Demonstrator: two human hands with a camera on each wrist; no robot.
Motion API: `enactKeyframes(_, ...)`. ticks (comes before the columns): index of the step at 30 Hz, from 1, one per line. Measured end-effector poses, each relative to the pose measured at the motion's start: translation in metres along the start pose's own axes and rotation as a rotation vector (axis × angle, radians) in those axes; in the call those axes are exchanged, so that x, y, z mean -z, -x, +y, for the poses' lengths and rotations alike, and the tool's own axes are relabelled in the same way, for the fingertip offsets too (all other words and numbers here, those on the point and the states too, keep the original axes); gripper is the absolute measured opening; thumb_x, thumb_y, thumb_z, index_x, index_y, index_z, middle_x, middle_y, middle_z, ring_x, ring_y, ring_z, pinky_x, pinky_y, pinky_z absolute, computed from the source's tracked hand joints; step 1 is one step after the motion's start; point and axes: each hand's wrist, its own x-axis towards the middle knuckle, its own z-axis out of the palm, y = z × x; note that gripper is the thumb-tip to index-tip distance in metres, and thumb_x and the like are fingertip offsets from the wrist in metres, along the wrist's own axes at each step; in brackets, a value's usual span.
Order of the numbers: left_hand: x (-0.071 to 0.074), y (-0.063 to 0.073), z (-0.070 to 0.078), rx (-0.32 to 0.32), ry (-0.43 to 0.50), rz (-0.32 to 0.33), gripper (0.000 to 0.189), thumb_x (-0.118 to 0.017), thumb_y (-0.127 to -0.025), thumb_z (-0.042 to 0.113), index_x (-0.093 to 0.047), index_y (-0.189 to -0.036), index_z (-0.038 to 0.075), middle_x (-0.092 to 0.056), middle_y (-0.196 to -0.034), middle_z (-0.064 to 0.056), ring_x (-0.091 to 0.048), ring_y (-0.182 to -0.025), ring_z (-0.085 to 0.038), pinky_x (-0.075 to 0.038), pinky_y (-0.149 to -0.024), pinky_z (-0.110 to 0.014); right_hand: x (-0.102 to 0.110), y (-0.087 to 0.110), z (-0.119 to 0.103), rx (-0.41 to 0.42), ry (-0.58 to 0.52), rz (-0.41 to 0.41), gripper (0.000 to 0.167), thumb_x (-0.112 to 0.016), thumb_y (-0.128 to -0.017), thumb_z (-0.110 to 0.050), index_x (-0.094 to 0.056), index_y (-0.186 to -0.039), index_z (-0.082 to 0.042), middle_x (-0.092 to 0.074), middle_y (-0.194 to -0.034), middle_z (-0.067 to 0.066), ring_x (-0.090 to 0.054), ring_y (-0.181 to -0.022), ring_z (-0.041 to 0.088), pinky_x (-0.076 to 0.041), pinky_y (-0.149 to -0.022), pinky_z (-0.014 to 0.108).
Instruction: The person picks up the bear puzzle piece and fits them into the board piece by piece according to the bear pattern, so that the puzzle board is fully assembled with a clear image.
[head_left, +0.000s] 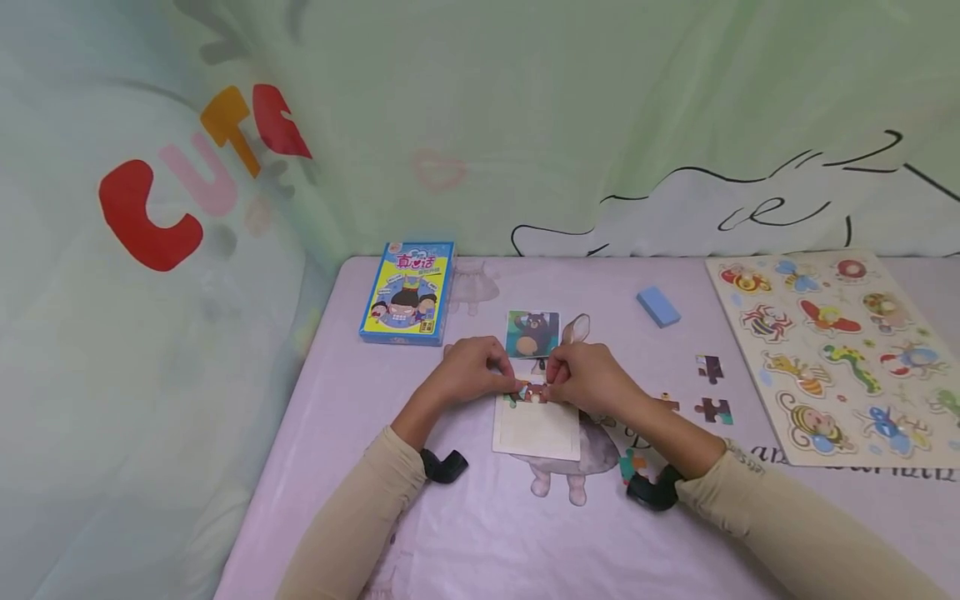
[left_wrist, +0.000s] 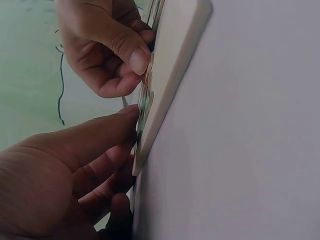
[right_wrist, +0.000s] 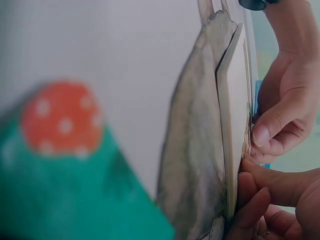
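Note:
A pale wooden puzzle board (head_left: 537,433) lies on the table between the hands, with a brown bear puzzle piece (head_left: 535,394) in its top part. My left hand (head_left: 474,367) pinches at the left end of the pieces, thumb against index finger. From the other side, my right hand (head_left: 588,379) pinches the bear piece's right part. In the left wrist view the right hand (left_wrist: 107,47) has its thumb and index finger at the board's face. Fingers hide parts of the pieces. Just above the board lies a bear picture card (head_left: 531,335).
Loose puzzle pieces (head_left: 714,410) lie to the right, some partly behind the right forearm. Farther off are a blue block (head_left: 658,307) and a wooden insect board (head_left: 810,333). A yellow and blue card box (head_left: 408,293) lies at the back left.

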Motion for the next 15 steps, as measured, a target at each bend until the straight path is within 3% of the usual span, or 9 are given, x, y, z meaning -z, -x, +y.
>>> enactKeyframes(8,-0.0023,0.0004,0.0022,0.029,0.005,0.016,0.015,-0.084,-0.084,0.034,-0.077,-0.078,0.022,-0.066,-0.089,0.009,-0.058,-0.094,-0.012,-0.032,-0.094,-0.045,-0.0006,0.0002,0.0005,0.006,0.006,0.011,0.019,-0.084,-0.081,-0.015,-0.066,-0.082,-0.009,-0.062,-0.068,0.0,-0.055,-0.064,0.014,-0.043,-0.058,0.029)
enactKeyframes(15,-0.0035,0.0003,0.0054,0.05,0.0,0.034,0.014,-0.084,-0.084,0.031,-0.077,-0.077,0.022,-0.066,-0.089,0.009,-0.058,-0.093,-0.013,-0.031,-0.096,-0.048,0.0054,0.0003,0.0003,-0.011,-0.013,-0.028,0.017,-0.083,-0.082,-0.014,-0.067,-0.084,-0.009,-0.061,-0.069,0.001,-0.055,-0.065,0.015,-0.044,-0.058,0.029)
